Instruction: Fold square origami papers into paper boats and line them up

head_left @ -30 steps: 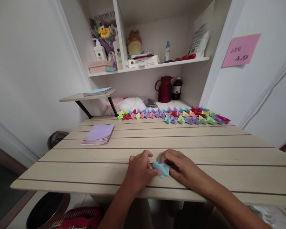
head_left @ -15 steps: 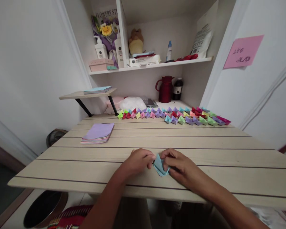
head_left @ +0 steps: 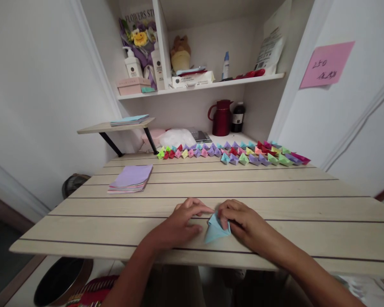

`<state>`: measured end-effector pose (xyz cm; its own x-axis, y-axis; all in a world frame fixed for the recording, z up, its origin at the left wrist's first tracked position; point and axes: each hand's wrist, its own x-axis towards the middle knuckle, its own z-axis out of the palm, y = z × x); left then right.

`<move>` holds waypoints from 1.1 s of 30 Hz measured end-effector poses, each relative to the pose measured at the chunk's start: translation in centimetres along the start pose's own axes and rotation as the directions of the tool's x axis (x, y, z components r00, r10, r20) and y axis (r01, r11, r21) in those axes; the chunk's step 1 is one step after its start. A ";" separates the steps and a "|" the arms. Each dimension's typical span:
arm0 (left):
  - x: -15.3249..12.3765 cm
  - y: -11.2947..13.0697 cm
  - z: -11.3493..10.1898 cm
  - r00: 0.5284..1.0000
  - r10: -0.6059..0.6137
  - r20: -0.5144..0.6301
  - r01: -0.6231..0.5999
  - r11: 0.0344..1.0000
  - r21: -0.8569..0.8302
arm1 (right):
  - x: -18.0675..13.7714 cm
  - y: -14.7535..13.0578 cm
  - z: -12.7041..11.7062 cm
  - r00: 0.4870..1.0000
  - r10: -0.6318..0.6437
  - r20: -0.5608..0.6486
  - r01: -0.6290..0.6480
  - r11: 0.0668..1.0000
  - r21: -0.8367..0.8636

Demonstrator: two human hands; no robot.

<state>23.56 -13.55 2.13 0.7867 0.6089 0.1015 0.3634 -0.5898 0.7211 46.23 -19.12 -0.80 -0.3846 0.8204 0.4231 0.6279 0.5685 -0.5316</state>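
A small light blue folded paper (head_left: 215, 230) lies on the wooden table (head_left: 275, 230) near its front edge. My left hand (head_left: 182, 222) rests beside it on the left, fingertips reaching its top corner. My right hand (head_left: 243, 221) presses on its right side, fingers pinched at the upper edge. A stack of purple and pink paper squares (head_left: 131, 179) sits at the left of the table.
Rows of small coloured folded paper boats (head_left: 233, 154) line the table's far edge. Behind stand a red jug (head_left: 222, 118), a dark bottle (head_left: 238, 117) and shelves with bottles and boxes. A pink note (head_left: 326, 65) hangs on the right wall. A round bin (head_left: 62, 281) is below left.
The blue paper has been flattened into a longer pointed shape toward me. My left fingers have stretched out along its top; both hands stay at the same spot.
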 end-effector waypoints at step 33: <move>3.8 -0.3 2.9 0.961 -0.163 -0.221 0.171 0.985 0.016 | -0.2 -0.3 -0.1 0.999 0.004 -0.032 -0.008 0.993 -0.115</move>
<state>27.89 -12.59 0.37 0.5867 0.7990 0.1317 0.5005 -0.4856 0.7167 46.15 -19.45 -0.61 -0.3601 0.8202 0.4445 0.7046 0.5514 -0.4467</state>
